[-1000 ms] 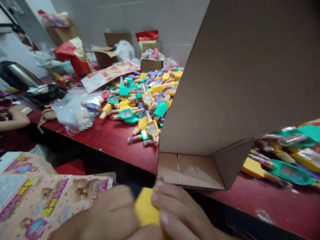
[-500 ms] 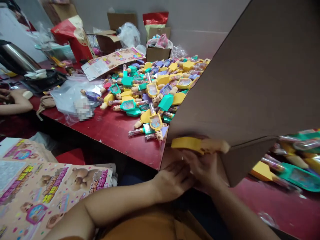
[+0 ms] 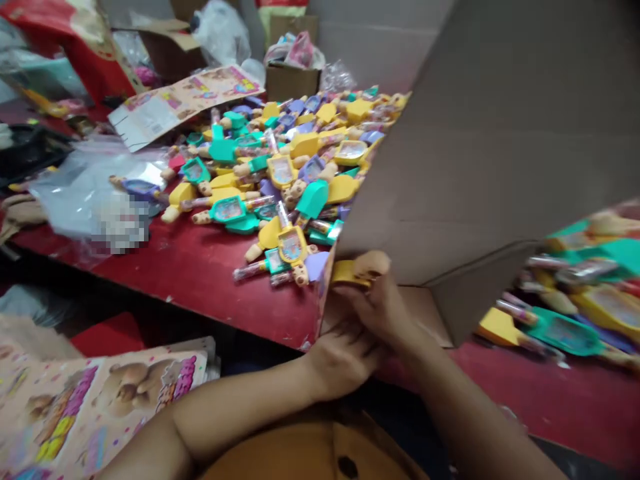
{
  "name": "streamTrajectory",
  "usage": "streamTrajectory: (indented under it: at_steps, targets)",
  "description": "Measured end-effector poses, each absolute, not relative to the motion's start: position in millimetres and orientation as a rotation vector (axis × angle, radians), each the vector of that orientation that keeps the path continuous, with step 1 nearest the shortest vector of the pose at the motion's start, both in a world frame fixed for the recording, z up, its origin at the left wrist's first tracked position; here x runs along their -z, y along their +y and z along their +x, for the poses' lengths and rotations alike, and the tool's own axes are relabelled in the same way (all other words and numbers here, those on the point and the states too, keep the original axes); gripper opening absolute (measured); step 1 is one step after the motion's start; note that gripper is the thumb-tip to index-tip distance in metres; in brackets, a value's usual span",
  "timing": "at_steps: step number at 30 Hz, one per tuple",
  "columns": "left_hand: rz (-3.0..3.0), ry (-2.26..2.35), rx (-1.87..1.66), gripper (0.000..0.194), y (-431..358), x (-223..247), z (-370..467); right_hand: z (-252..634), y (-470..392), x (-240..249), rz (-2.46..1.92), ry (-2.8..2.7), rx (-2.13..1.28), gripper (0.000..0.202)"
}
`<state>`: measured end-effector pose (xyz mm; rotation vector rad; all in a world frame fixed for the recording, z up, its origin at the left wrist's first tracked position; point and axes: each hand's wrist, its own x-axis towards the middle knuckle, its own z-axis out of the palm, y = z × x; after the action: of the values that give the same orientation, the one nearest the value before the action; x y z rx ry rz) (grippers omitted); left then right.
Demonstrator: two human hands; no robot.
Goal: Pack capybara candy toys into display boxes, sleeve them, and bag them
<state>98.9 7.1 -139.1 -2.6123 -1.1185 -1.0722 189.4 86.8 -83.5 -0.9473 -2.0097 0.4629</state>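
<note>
My right hand (image 3: 383, 303) is closed around a yellow bear-headed toy (image 3: 345, 272), at the low front of an open brown cardboard box (image 3: 450, 173). The toy's rounded tan end shows above my fingers; the rest is partly hidden. Just below, my left hand (image 3: 335, 363) rests by the box's lower front edge, fingers curled in under the right hand. What those fingers hold, if anything, is hidden. Left of the box lies a heap of yellow, green and purple toys (image 3: 290, 170) with clear candy-filled tubes.
More such toys (image 3: 565, 330) lie right of the box on the red table (image 3: 200, 280). Printed bear cardboard sheets (image 3: 125, 400) are stacked at lower left. A plastic bag (image 3: 75, 200), a printed strip (image 3: 185, 103) and a small carton (image 3: 293, 80) sit farther back.
The view has shifted right. The yellow toy has turned from lying sideways to pointing away, and my right hand has risen around it. My left hand stays low by the box edge.
</note>
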Motion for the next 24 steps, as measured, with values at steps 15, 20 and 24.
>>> streamTrajectory:
  at_steps: [15, 20, 24]
  targets:
    - [-2.539, -1.064, 0.959, 0.040, 19, 136, 86, 393, 47, 114, -1.557, -2.058, 0.544, 0.033]
    - [-2.578, -1.049, 0.944, 0.034, 13, 129, 91, 390, 45, 120, -1.859, -2.254, 0.501, 0.026]
    - [-2.622, -1.056, 0.956, 0.033, 4, 129, 97, 379, 45, 110, -1.935, -2.269, 0.444, 0.034]
